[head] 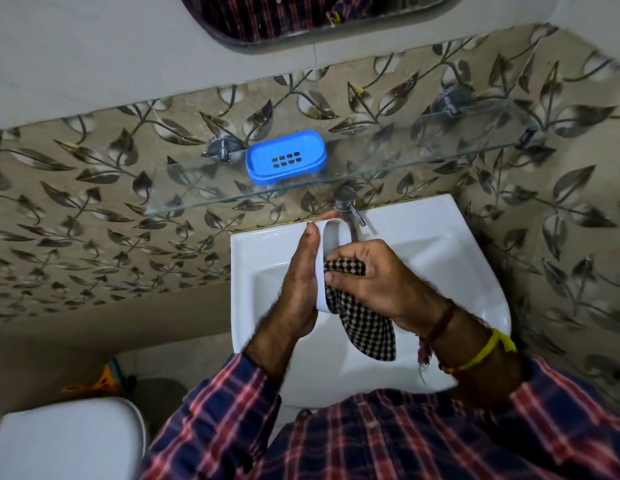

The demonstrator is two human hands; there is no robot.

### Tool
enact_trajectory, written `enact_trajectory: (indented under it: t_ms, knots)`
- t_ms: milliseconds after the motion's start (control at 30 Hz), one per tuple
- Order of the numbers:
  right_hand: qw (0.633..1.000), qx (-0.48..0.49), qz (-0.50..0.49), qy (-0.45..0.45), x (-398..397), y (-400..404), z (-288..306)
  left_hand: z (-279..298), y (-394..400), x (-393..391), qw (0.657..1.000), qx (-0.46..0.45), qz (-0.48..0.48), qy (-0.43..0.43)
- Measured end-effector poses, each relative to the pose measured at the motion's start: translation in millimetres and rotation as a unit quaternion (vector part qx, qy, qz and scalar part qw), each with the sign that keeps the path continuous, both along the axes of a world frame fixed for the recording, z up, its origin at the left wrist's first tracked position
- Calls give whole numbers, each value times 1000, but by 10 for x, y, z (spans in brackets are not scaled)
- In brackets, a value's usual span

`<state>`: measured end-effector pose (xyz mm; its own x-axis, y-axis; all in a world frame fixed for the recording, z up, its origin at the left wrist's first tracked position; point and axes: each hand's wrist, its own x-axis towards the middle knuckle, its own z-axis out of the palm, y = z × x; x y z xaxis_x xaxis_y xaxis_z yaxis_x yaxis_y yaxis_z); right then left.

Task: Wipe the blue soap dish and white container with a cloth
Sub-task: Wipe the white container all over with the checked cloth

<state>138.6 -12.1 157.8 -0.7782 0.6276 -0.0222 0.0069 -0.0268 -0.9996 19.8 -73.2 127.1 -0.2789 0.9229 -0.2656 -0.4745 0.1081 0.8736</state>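
Sink [422,237] sat under the work. Blue soap dish [286,157] waited at 12 o'clock on the glass shelf [422,161]. Left hand [301,282] propped white container [327,237] with flat fingers; it could slip into the basin. Right hand [367,271] gripped cloth [364,323] inside it.

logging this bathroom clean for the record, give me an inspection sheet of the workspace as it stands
surface: white sink below a glass shelf on a leaf-patterned wall.
job's things: blue soap dish sits on the shelf, untouched; white container held over the sink; checked cloth pushed into it, its tail hanging out.
clutter: nothing seen on the sink rim or the rest of the shelf.
grip: left hand supports the container along its side, fingers straight; right hand grips the cloth.
cables: nothing seen.
surroundings: tap at the back of the sink, mirror above, toilet at lower left.
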Motion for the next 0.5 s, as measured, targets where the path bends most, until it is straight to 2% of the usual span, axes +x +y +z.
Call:
enact_trajectory:
  t_ms: [100,233,333,400,500]
  knots:
    - [998,-40,-52,22,-14,-1,10,-57,-12,56,1000,-12,-2,4]
    - [997,34,57,-50,21,-44,26,52,11,-72,998,23,37,34]
    - [997,46,37,-51,36,-63,58,62,4,-33,999,7,25,39]
    - [994,92,28,-49,32,-70,73,78,20,-10,999,-2,30,35]
    - [982,130,106,-81,114,-106,46,122,2,-32,995,-20,78,53]
